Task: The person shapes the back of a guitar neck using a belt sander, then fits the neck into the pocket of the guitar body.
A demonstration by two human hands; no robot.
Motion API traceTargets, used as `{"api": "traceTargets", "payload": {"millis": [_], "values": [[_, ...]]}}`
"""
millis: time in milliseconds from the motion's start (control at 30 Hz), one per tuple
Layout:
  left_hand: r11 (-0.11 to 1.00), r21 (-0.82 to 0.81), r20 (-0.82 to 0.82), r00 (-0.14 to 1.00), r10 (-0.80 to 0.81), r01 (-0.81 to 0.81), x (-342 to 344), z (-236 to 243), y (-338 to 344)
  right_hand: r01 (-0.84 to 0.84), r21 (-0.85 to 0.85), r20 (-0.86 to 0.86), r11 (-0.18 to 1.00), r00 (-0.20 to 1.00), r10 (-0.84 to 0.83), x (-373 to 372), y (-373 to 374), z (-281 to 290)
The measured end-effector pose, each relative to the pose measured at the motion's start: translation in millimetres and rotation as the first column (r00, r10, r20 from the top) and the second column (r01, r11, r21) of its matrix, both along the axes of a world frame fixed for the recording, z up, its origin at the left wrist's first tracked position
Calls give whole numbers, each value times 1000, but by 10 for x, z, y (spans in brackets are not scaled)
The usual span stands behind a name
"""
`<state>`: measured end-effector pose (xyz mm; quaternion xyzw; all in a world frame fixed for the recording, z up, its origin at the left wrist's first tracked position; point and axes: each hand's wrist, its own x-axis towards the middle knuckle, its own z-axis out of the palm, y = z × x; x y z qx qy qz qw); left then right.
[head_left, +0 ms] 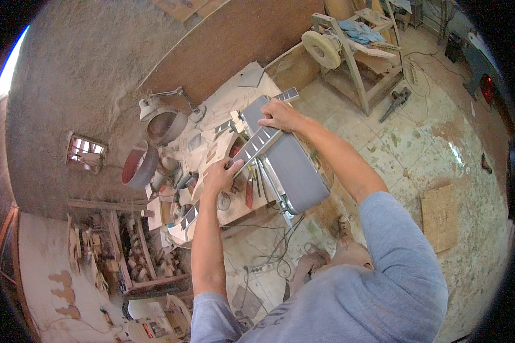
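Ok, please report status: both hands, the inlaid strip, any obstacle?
Left fingers and right fingers: gripping inlaid strip. Strip slants over grey sanding belt. Clutter on workbench, close to left fingers.

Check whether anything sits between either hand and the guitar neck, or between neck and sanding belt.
Nothing visible: the left hand and right hand both grip the guitar neck, which crosses over the sanding belt. Whether neck and belt touch, I can't tell.
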<state>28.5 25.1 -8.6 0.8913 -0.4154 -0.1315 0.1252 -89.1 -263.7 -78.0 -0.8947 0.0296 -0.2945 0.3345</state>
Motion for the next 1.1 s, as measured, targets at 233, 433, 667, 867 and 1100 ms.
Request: {"api": "traceTargets", "payload": {"millis": [233, 433, 667, 867, 1100], "values": [[1000, 20, -2, 1000, -9, 9, 64, -34, -15, 24, 24, 19, 999, 1000, -24, -20, 0, -29], [999, 23, 7, 1000, -26, 26, 117, -65, -17, 39, 45, 25, 998, 999, -40, -46, 19, -24], [1000, 19, -24, 999, -21, 22, 42, 14, -58, 72, 21, 22, 997, 997, -72, -73, 10, 5], [999, 9, -16, 999, -38, 38, 58, 17, -55, 83, 14, 128, 996, 988, -85, -23, 2, -60], [998, -48, 11, 999, -45, 46, 112, -88, 0, 89, 21, 143, 996, 986, -91, -59, 54, -32]]}}
